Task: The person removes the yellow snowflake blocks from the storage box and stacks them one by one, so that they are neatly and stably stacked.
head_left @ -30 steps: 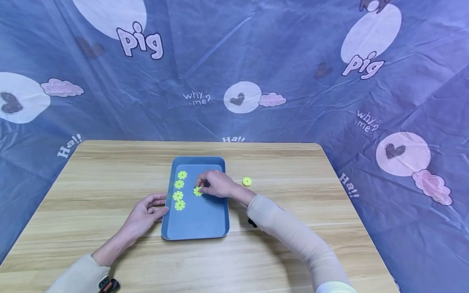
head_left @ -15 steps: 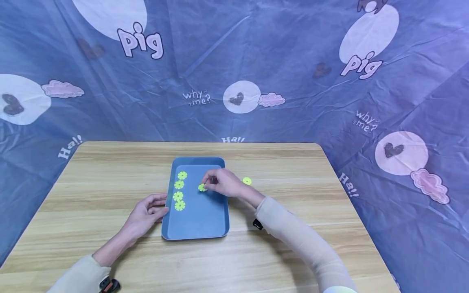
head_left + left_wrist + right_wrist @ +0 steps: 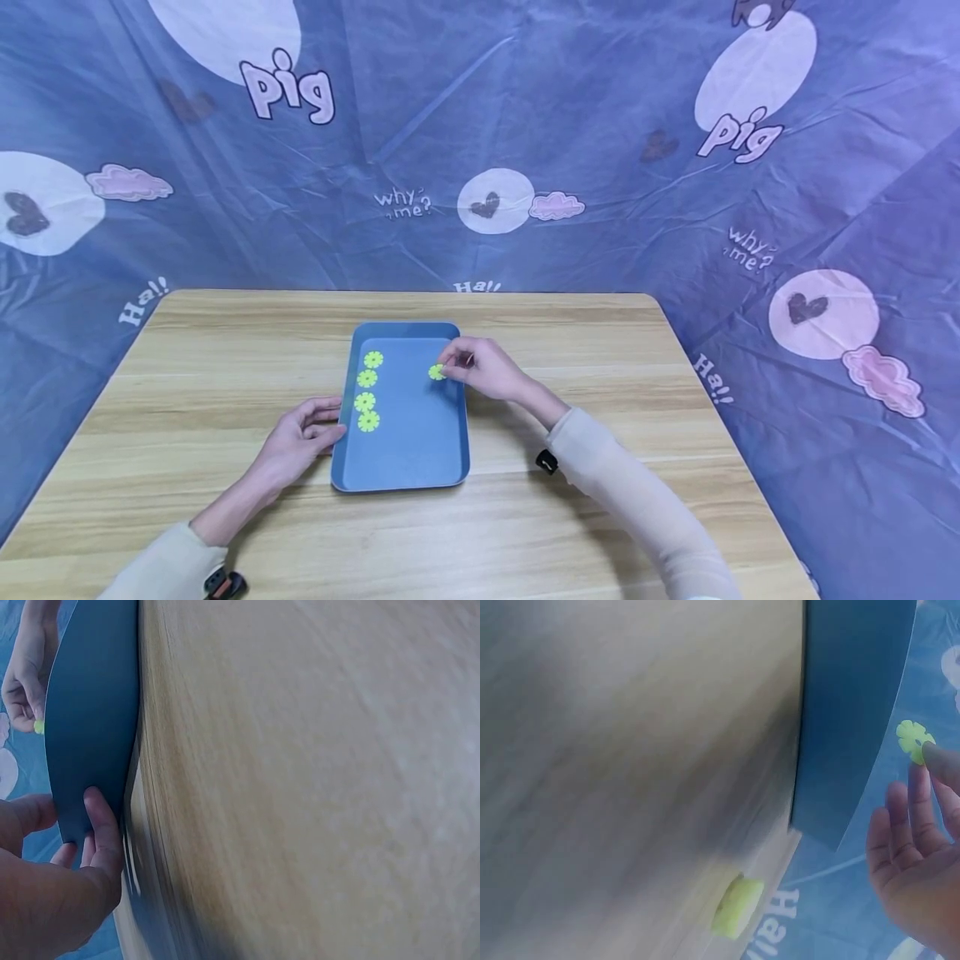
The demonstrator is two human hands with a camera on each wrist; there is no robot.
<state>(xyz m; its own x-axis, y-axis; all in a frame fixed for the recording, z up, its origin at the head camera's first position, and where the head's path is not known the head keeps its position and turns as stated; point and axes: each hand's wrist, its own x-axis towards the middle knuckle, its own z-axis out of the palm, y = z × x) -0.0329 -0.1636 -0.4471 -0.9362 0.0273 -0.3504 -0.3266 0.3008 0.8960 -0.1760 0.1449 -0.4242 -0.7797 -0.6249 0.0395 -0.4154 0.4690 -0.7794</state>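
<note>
Smooth blue tray (image 3: 405, 462), rectangular, rounded corners, raised walls, on wood-grain table (image 3: 540, 533); wrinkled printed blue cloth (image 3: 405, 125) behind. Left hand (image 3: 296, 442) pinches the tray's left wall between thumb and fingers. Right hand (image 3: 486, 367) pinches one yellow flower piece (image 3: 437, 372) by its edge, above the tray's right side: thin, flat, notched round the rim, small centre hole. Four matching pieces (image 3: 367, 378) lie flat in a column along the tray's left side. Thick yellow block (image 3: 737, 907) on table beside tray, blurred.

Head view bright, fairly sharp; wrist views dimmer, hazy, tabletop (image 3: 300, 787) blurred; shadows soft.
</note>
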